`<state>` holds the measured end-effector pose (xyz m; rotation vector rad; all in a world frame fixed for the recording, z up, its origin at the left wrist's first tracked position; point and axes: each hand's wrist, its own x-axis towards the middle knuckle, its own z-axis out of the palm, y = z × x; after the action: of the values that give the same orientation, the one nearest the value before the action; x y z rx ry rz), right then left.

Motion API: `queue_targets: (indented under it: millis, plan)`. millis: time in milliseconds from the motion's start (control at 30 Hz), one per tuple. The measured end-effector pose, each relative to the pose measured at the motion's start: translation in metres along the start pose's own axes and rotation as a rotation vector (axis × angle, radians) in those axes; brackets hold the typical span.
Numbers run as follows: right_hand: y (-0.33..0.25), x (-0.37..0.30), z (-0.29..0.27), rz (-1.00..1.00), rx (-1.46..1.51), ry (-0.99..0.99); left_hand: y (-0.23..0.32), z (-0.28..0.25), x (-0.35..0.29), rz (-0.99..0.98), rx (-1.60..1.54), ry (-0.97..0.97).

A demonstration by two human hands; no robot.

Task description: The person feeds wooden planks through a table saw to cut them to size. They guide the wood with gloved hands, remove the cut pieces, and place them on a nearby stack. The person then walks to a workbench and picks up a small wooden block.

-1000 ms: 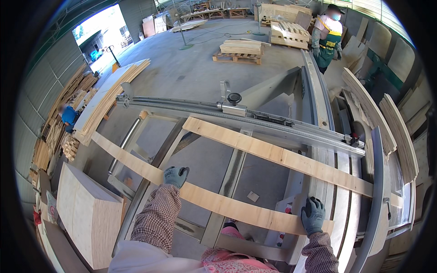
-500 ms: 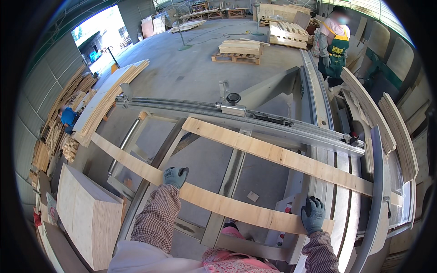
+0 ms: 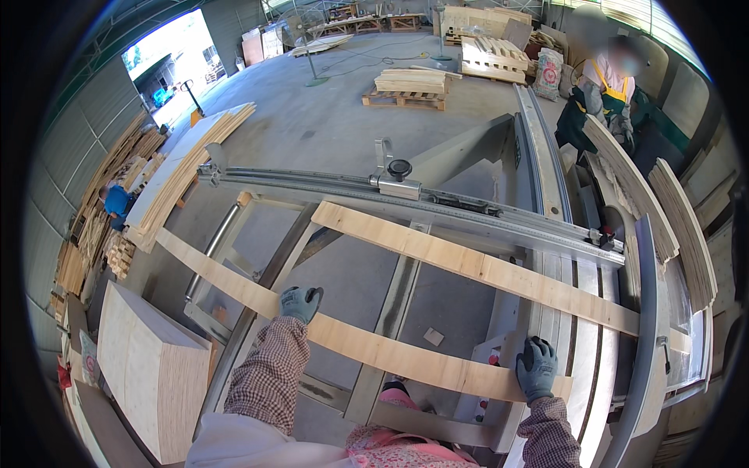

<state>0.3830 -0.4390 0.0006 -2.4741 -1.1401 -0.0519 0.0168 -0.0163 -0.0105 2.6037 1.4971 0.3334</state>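
Observation:
A long, narrow wooden board (image 3: 406, 359) lies across the metal frame of a sliding saw table (image 3: 385, 312), on the side near me. My left hand (image 3: 300, 303), in a grey work glove, is closed around this board left of its middle. Toward the board's right end, my right hand (image 3: 537, 368) grips it too, fingers curled over the top. A second wooden strip (image 3: 476, 267) lies beyond, roughly parallel, touched by neither hand. Its right end reaches the upright grey guard panel (image 3: 643, 327).
A metal fence (image 3: 484, 216) with a black-knobbed stop (image 3: 399, 168) spans the far side. At left stand a thick stack of panels (image 3: 140, 363) and a long board pile (image 3: 187, 168). A person (image 3: 605, 97) stands at far right, beside leaning wood strips (image 3: 686, 230).
The person at far right has shifted rightward and leans lower, with both arms in front; a sack behind now shows more. My hands and both boards have kept their places.

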Motion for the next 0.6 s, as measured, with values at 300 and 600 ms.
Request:
queue_targets:
  millis: [300,600]
  plan:
    - [0.0,-0.001,-0.002,-0.005,0.038,0.011,0.007,0.002,0.006,0.062,0.012,0.103]
    - [0.005,0.003,-0.003,-0.003,-0.018,0.017,-0.027,0.028,0.006,-0.061,-0.021,0.023]
